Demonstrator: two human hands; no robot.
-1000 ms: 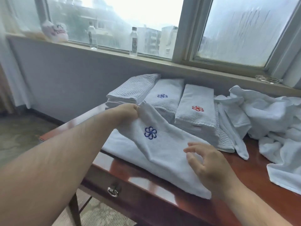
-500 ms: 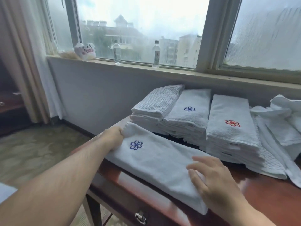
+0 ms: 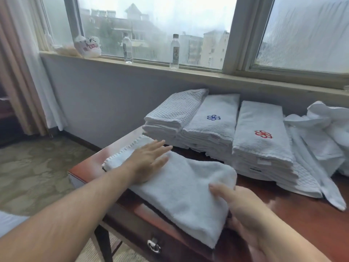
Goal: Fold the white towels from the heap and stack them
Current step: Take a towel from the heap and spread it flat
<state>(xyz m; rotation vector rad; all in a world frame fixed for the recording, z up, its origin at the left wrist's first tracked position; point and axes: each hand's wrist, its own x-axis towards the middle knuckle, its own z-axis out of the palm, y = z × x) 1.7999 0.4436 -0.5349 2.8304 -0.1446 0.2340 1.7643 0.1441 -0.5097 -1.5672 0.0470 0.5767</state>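
My left hand [image 3: 149,161] lies flat, fingers straight, pressing the far end of a white towel [image 3: 179,188] on the tabletop [image 3: 283,207], while my right hand [image 3: 243,208] grips the near end with curled fingers and rolls it up and over toward the left; the two hands are well apart, one at each end of the cloth. Half a second ago this towel lay as one long flat strip with a blue flower emblem showing beside my left hand and my right hand resting flat on it; now the strip has a rounded hump where the cloth is doubling back. The emblem is out of sight, probably under my left palm, though I cannot tell for sure. I take that to mean the lengthwise folds are done and the crosswise fold is under way. Behind the towel stand three finished piles against the wall: a waffle-weave stack [image 3: 175,114], a blue-flower stack [image 3: 213,127] touching it, and a red-flower stack [image 3: 262,148] just beside that. The unfolded heap [image 3: 324,133] sprawls at the right edge of the tabletop, so plenty of work remains. This towel likely belongs on the blue-flower stack once the fold is flattened.
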